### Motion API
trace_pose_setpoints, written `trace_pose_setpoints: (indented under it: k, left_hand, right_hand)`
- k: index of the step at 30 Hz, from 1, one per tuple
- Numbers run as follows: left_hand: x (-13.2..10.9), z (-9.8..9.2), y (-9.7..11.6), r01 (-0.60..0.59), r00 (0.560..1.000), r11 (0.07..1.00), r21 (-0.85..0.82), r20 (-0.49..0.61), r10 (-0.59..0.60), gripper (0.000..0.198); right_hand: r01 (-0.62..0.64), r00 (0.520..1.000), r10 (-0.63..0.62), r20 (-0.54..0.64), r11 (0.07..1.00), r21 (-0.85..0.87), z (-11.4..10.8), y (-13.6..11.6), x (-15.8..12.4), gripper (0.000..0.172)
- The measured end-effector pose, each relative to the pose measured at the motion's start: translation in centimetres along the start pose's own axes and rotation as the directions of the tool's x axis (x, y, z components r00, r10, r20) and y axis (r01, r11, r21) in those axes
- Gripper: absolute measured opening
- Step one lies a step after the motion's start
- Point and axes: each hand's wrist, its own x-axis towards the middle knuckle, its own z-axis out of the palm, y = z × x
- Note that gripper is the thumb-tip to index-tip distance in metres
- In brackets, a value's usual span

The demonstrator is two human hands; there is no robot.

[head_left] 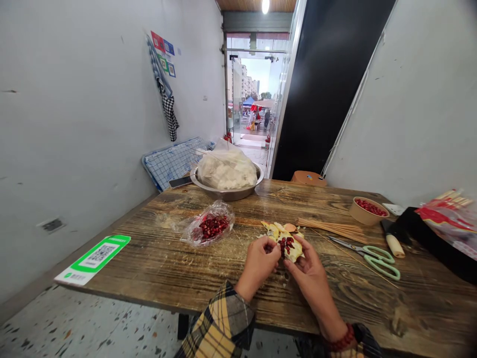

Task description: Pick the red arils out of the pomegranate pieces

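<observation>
In the head view, my right hand (pixel 308 272) grips a piece of pomegranate (pixel 289 245) between thumb and fingers, with dark red seeds showing against pale pith. Curled closed at its left side is my left hand (pixel 261 259), fingertips right beside the seeds; what is inside them is hidden. Just behind the piece lie yellowish peel scraps (pixel 278 229). A clear plastic bag of red pomegranate seeds (pixel 214 227) rests to the left of my hands.
The wooden table (pixel 156 268) carries a metal basin (pixel 231 194) with a bagged white mass, thin sticks (pixel 335 229), green-handled scissors (pixel 383 261), a knife (pixel 394 244), a bowl of seeds (pixel 368 211) and a QR-code card (pixel 95 258). A black tray (pixel 439 248) stands far right.
</observation>
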Motion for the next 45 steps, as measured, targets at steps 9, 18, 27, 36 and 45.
trace_pose_setpoints:
  k: [9, 18, 27, 36, 45]
  left_hand:
    - [0.0, -0.4, 0.1, 0.010, 0.998, 1.000, -0.006, 0.055, -0.010, 0.013]
    - [0.1, -0.2, -0.4, -0.027, 1.000, 0.996, 0.085, -0.004, 0.028, 0.003]
    - [0.3, -0.1, -0.1, -0.086, 0.994, 0.980, 0.177, -0.051, 0.096, 0.003]
    - [-0.1, 0.1, 0.3, -0.004, 1.000, 0.997, 0.073, -0.023, 0.006, 0.005]
    - [0.1, -0.1, 0.0, -0.064, 0.998, 0.994, 0.091, 0.009, 0.064, 0.013]
  right_hand:
    - [-0.013, 1.000, 0.013, 0.000, 1.000, 0.021, 0.2, 0.0, 0.0, 0.059]
    - [-0.001, 1.000, 0.001, 0.014, 1.000, -0.017, 0.2, -0.5, -0.2, 0.057]
    - [-0.013, 1.000, 0.013, 0.014, 1.000, -0.004, 0.2, -0.8, -0.1, 0.058]
    - [-0.029, 0.999, 0.027, 0.024, 0.996, 0.085, 0.2, -0.9, 0.1, 0.059]
    - [-0.062, 0.998, 0.060, 0.018, 0.987, 0.149, 0.4, -1.1, 0.4, 0.060]
